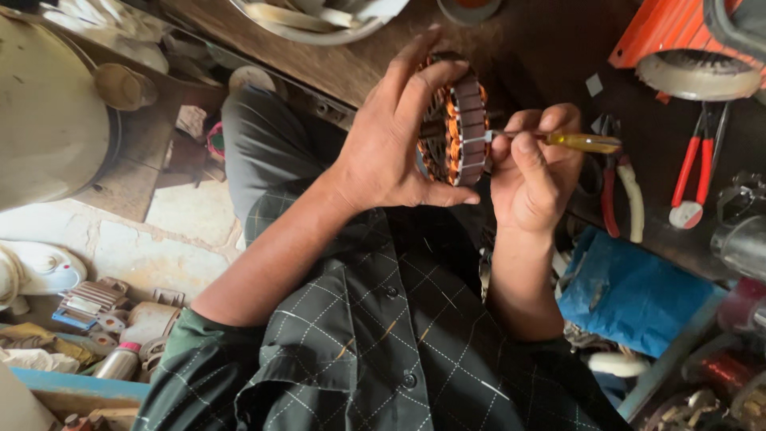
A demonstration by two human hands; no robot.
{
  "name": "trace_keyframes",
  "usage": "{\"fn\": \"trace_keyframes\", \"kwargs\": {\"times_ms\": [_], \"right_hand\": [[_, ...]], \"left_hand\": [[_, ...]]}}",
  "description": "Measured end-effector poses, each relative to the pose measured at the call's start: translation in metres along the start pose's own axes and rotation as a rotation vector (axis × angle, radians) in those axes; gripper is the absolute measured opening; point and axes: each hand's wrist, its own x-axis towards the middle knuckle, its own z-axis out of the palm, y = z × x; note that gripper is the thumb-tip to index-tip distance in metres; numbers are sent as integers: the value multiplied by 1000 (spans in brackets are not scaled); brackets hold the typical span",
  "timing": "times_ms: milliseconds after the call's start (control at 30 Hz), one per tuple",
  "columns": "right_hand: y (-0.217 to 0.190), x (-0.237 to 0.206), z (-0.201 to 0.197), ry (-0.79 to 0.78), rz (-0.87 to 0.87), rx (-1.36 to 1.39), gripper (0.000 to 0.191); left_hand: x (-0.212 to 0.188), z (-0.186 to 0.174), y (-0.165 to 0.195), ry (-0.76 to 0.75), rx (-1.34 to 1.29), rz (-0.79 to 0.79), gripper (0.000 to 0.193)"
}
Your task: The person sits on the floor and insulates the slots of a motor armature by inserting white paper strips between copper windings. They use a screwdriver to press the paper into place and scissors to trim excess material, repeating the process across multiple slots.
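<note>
A: Cluttered wooden workbench (550,48) w/ tools, floor junk at 8 o'clock. You're seated, checked shirt. What's in hand?

B: Your left hand (391,148) is wrapped round a motor stator (456,128), fingers curled over its top, thumb under it, held edge-on at frame centre. Right hand (531,172) pinches a yellow-handled screwdriver (578,142), tip touching the stator's rim at its 3 o'clock side.

A: Progress?

B: Prob mid-job. Copper windings sit in the slots, look intact; nothing pried out that I can see. Tip is in contact only, can't tell how deep.

A: Other stuff?

B: Red-handled pliers (694,168) at 2 o'clock, blue cloth (630,291) at 4, untouched.
</note>
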Motion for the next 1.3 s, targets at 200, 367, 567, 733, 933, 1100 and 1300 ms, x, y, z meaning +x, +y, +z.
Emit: {"fn": "trace_keyframes", "kwargs": {"times_ms": [200, 367, 567, 733, 933, 1100, 1300], "right_hand": [[4, -3, 1, 11, -109, -134, 29], [5, -3, -4, -13, -123, -159, 31], [5, -1, -11, -73, -141, -203, 30], [5, 2, -11, -84, -94, -186, 33], [-1, -2, -12, -70, -22, -174, 29], [-2, 5, -25, -112, -22, -192, 27], [13, 17, -31, 1, -128, -131, 33]], "left_hand": [[-3, 4, -2, -38, -10, 1, 122], [-3, 5, -3, -33, -41, 9, 121], [-4, 2, -3, -20, -48, 48, 119], [-4, 0, -4, -42, -80, 34, 119], [-9, 2, -7, -58, -84, 42, 120], [-10, 8, -4, 6, -53, 45, 121], [-13, 20, 1, 116, -34, -2, 113]]}}
